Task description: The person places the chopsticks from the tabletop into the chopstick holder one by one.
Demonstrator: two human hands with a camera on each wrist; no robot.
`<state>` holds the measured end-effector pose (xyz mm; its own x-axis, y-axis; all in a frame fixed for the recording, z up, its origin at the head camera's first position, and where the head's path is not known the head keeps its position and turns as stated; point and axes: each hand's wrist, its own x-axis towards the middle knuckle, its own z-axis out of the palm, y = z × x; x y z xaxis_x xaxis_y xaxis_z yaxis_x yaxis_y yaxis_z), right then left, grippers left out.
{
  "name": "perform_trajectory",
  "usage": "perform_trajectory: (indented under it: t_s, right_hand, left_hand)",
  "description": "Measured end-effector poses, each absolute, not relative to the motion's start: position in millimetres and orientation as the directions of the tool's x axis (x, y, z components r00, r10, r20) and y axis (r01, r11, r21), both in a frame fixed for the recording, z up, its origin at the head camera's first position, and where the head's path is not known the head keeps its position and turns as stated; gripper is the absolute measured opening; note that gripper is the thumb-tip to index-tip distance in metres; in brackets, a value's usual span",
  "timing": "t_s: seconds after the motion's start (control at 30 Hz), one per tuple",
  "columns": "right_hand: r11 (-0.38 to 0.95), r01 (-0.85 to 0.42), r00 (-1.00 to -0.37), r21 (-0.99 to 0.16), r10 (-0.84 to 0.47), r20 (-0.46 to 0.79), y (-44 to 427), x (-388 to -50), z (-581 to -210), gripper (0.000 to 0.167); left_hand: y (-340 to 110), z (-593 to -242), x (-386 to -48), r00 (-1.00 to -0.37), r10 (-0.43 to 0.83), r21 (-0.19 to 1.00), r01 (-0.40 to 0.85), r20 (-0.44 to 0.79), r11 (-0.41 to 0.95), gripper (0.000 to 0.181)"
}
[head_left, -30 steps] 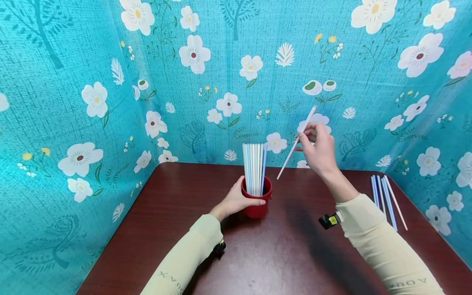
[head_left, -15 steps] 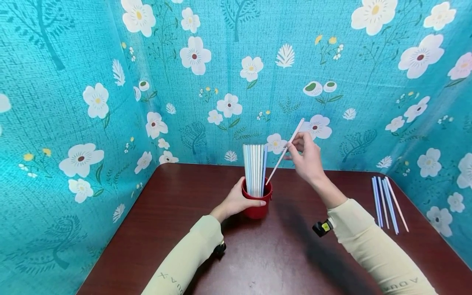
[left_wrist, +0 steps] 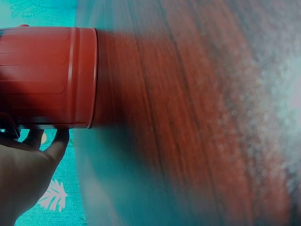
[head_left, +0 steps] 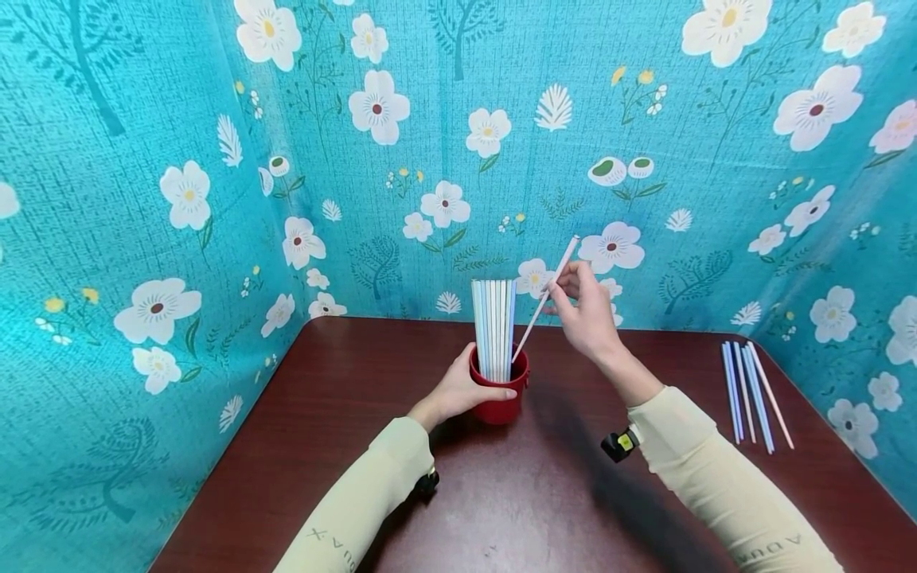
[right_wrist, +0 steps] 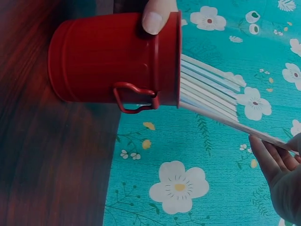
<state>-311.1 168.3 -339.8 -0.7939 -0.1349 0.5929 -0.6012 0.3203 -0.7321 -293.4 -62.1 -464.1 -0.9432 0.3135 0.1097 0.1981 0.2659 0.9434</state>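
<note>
Moved leftward and lowered since a second ago, the right hand (head_left: 583, 312) is now seen closer to the red pail (head_left: 497, 411). The dark table (head_left: 351, 366) is cut off by the head view's lower edge. The pail is gripped by the left hand (head_left: 460, 385), its fingers mostly hidden behind. Lower ends of the bundled straws (head_left: 493, 328) are concealed within the pail; loose straws (head_left: 758, 398) are laid at right. Tilted, the pale pink straw (head_left: 531, 326) is pinched by the right hand, its tip inside the pail's mouth, depth untellable.
</note>
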Motion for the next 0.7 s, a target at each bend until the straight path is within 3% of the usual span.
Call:
perform_trajectory:
  t_s: [0.7]
  right_hand:
    - [0.469,-0.545,-0.836,-0.695,-0.24,0.494,157.7,-323.8,-373.6,0.016]
  left_hand:
    - [-61.8,-464.8,-294.2,-0.94,0.32,0.942,0.208,0.118,0.262,0.083]
